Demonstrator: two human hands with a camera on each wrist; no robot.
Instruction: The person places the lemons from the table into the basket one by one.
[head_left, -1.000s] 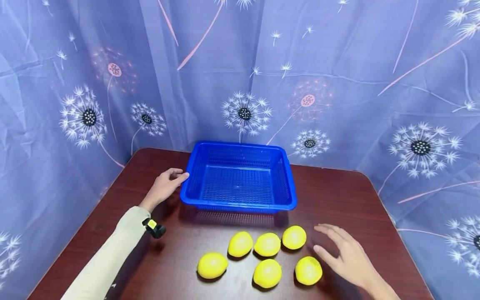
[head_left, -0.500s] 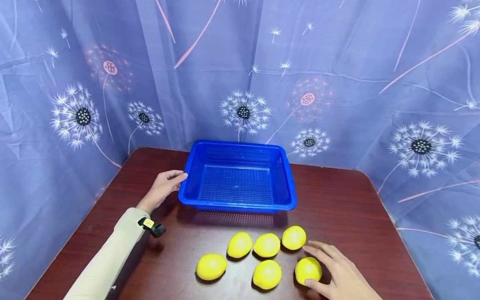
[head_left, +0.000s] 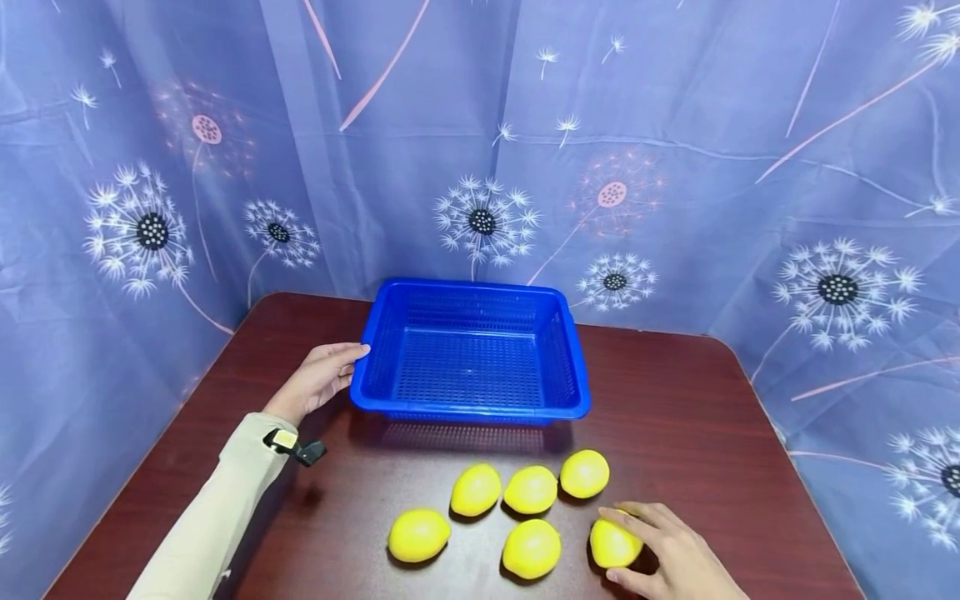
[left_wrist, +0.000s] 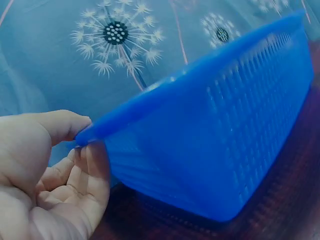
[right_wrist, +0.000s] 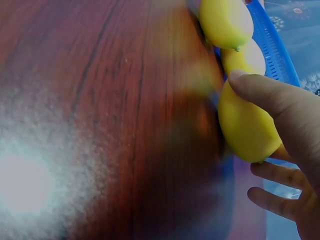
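Observation:
My left hand (head_left: 318, 379) pinches the left rim of a blue plastic basket (head_left: 480, 412). In the left wrist view the thumb lies over the rim and the curled fingers (left_wrist: 92, 172) sit beneath it. Nothing lies inside the basket. At the lower right, my right hand (head_left: 675, 554) has its thumb and fingers around the front right lemon (head_left: 615, 543), which is on the table. The right wrist view shows the thumb (right_wrist: 260, 90) against this lemon's side, while two lower fingers extend past its tip; the far side of the grip is hidden.
Several other lemons lie on the dark wooden table (head_left: 675, 408) in front of the basket: one far left (head_left: 418, 535), one front middle (head_left: 532, 549), and a back row ending at the right lemon (head_left: 585, 474). A blue dandelion-print curtain (head_left: 675, 100) hangs behind the table.
My right hand has moved left and down from beside the lemons and closed around the front right one. My left hand keeps its place at the basket's rim. The view has shifted slightly.

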